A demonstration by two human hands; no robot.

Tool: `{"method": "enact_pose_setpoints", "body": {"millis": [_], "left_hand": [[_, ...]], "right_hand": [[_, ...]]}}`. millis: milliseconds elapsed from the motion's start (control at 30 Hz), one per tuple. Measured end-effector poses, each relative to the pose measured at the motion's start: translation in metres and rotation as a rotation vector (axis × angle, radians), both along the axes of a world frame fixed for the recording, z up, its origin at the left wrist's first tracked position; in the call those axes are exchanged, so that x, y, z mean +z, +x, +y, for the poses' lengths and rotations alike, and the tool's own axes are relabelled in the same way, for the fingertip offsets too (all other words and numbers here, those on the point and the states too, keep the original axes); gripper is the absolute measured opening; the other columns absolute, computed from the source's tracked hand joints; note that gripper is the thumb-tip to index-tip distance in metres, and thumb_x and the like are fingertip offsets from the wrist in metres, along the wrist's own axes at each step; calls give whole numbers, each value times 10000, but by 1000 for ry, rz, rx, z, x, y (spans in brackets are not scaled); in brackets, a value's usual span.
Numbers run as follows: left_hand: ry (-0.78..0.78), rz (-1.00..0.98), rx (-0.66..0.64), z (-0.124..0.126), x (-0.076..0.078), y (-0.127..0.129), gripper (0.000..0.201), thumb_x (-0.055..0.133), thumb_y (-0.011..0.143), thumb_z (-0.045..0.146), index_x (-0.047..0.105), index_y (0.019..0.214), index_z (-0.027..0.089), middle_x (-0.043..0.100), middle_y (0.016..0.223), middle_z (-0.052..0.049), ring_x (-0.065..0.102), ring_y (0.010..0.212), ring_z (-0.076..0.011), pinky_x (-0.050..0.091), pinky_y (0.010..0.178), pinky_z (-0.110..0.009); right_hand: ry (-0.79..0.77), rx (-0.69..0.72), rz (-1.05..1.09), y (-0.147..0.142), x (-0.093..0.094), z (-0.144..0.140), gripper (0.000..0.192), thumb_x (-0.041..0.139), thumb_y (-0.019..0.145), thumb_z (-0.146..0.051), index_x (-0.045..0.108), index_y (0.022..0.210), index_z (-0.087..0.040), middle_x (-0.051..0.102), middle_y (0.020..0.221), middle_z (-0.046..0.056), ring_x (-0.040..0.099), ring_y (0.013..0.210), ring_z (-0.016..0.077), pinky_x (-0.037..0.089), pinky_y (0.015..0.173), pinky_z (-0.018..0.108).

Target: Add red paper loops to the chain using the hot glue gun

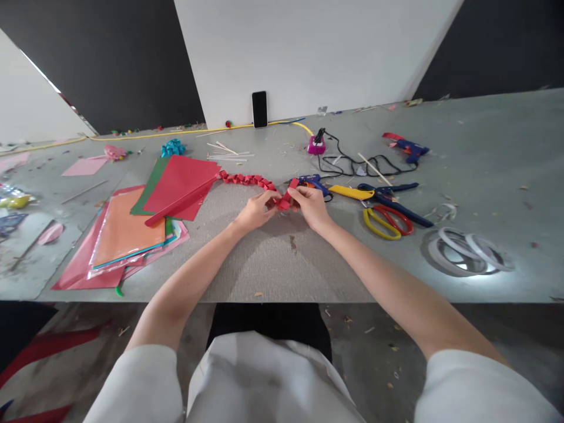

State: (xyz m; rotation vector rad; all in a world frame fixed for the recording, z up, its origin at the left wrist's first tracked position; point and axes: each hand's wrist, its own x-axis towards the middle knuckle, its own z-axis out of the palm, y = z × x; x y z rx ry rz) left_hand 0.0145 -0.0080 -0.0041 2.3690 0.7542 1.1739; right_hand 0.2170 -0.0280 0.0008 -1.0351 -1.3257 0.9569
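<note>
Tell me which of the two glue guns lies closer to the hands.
The blue glue gun just behind the right hand, almost touching it. The other glue gun, blue with red, lies far back right.

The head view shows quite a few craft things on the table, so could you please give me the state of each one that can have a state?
left hand: pinched shut on the red paper chain
right hand: pinched shut on the same chain
red paper chain: folded, trailing left across the table
red-handled scissors: lying flat, blades closed
phone: upright against the wall, screen dark
paper stack: lying flat, fanned out
</note>
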Motion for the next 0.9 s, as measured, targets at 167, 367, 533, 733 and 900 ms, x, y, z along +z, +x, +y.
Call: {"method": "enact_pose_setpoints", "body": {"millis": [167, 367, 533, 733, 900], "left_hand": [[-11, -66, 45, 2, 0, 3, 248, 598, 891, 88, 719, 1092, 170, 783, 1039, -92, 739, 920, -136, 572, 854, -253], [-125, -200, 199, 8, 0, 4, 249, 601, 824, 65, 763, 978, 175, 799, 948, -73, 730, 825, -139, 572, 792, -258], [-235, -337, 240, 12, -1, 4, 189, 612, 833, 119, 748, 953, 172, 787, 882, -54, 715, 747, -126, 567, 708, -238], [-402, -472, 162, 14, -2, 7, 108, 627, 894, 188, 652, 999, 187, 770, 817, -26, 666, 568, -105, 554, 553, -217], [-453, -455, 154, 8, 2, 7, 166, 621, 928, 192, 605, 1092, 212, 733, 737, 13, 665, 508, -99, 517, 471, -178]], "right_hand": [[43, -106, -32, -4, 9, -6, 581, 681, 837, -775, 573, 638, -239, 566, 578, -4, 475, 502, 140, 369, 519, 314], [195, -375, -82, 9, 21, -7, 585, 528, 928, -789, 432, 685, -266, 431, 579, -26, 410, 530, 152, 327, 535, 323], [206, -217, -422, 14, 17, -5, 650, 491, 940, -796, 401, 608, -244, 389, 560, -24, 372, 559, 143, 282, 575, 327], [134, -87, -814, 11, 5, -1, 503, 571, 969, -587, 502, 611, -240, 541, 576, 11, 476, 557, 170, 327, 602, 330], [228, -452, -903, 29, 5, 9, 222, 555, 988, -396, 638, 1023, -193, 688, 1033, 154, 611, 1040, 309, 466, 937, 433]]}}
